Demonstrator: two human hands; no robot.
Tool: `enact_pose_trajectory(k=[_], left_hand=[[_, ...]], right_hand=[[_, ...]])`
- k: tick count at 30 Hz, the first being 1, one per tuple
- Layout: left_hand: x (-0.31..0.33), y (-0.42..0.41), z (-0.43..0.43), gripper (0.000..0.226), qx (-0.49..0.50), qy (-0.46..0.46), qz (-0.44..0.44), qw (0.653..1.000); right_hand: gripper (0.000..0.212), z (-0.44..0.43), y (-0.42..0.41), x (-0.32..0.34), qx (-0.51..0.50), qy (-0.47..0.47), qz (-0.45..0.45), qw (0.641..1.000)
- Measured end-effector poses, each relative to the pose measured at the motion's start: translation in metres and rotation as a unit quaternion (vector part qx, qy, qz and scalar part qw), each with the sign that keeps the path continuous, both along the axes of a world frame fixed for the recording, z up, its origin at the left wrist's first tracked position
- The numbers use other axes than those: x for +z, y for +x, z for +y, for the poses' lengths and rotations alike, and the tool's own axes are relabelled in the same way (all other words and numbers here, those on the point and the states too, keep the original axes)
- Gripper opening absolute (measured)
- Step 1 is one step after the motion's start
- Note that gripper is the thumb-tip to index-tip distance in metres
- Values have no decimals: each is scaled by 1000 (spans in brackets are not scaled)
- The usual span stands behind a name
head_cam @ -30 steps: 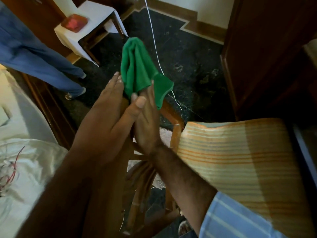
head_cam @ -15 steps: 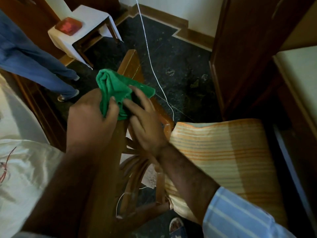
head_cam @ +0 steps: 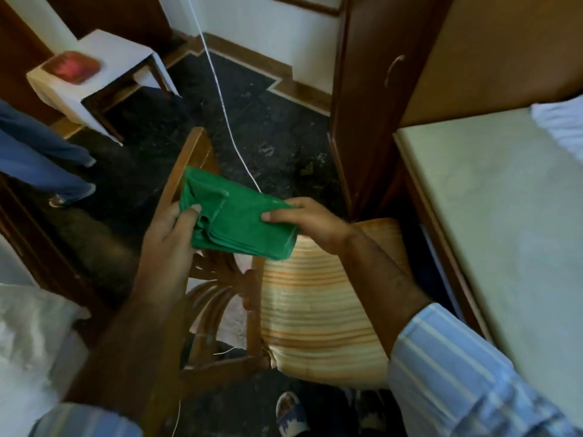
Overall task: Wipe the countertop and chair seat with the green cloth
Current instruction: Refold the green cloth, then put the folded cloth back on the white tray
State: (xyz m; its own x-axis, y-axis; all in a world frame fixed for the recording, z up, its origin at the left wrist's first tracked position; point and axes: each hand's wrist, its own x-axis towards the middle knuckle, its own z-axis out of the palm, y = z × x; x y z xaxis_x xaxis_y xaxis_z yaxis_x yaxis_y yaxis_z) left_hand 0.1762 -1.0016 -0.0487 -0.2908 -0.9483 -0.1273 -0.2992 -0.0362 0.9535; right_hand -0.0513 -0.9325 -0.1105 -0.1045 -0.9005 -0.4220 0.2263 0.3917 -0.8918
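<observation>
The green cloth (head_cam: 239,219) is folded into a flat pad and held in the air above the wooden chair back (head_cam: 192,159). My left hand (head_cam: 172,231) grips its left end and my right hand (head_cam: 312,220) pinches its right end. Below it lies the chair seat (head_cam: 318,313), covered in orange-and-cream striped fabric. The pale countertop (head_cam: 492,222) runs along the right side, beyond my right forearm.
A dark wooden cabinet (head_cam: 372,89) stands behind the chair. A white stool (head_cam: 94,77) with a red object on it is at the far left. Another person's blue trouser legs (head_cam: 41,159) are at the left. A white cord (head_cam: 220,99) crosses the dark floor. White bedding (head_cam: 28,342) lies at the lower left.
The cloth went from a hanging bunch to a flat folded pad. My hands moved apart, each holding one end, and lowered toward the seat. The view shifted right, showing the countertop.
</observation>
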Motion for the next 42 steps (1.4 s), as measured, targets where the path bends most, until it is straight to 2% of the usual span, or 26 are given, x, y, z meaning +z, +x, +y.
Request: enact_pose_trajectory(k=[2, 5, 7, 9, 10, 14, 19, 22, 24, 32, 36, 42], left_hand=[[1, -19, 13, 22, 31, 106, 106, 988], [8, -48, 36, 26, 58, 235, 229, 943], [14, -64, 48, 38, 45, 311, 241, 918], [21, -82, 59, 59, -10, 359, 205, 911], [26, -92, 66, 62, -44, 368, 179, 911], [39, -134, 92, 26, -110, 382, 106, 911], [54, -182, 142, 31, -225, 403, 79, 883], [61, -211, 189, 31, -287, 401, 78, 867], [65, -231, 230, 31, -321, 398, 76, 856], [91, -283, 417, 19, -457, 374, 22, 807], [96, -289, 527, 16, -549, 337, -5, 764], [97, -281, 696, 27, -647, 315, -28, 694]], right_hand=[[32, 28, -15, 12, -72, 8, -85, 994], [39, 69, -35, 33, -161, 14, -113, 980], [38, 93, -46, 49, -210, 11, -113, 971], [35, 121, -57, 65, -250, 4, -94, 964], [31, 136, -63, 73, -265, 2, -79, 961], [24, 190, -81, 102, -322, -2, -37, 946], [30, 283, -103, 130, -417, 17, -10, 909], [48, 350, -108, 145, -466, 32, -11, 884], [51, 399, -108, 154, -498, 42, 1, 866], [38, 621, -90, 183, -599, 58, 30, 798], [28, 745, -62, 193, -646, 83, 59, 756], [28, 911, 1, 194, -719, 95, 81, 683]])
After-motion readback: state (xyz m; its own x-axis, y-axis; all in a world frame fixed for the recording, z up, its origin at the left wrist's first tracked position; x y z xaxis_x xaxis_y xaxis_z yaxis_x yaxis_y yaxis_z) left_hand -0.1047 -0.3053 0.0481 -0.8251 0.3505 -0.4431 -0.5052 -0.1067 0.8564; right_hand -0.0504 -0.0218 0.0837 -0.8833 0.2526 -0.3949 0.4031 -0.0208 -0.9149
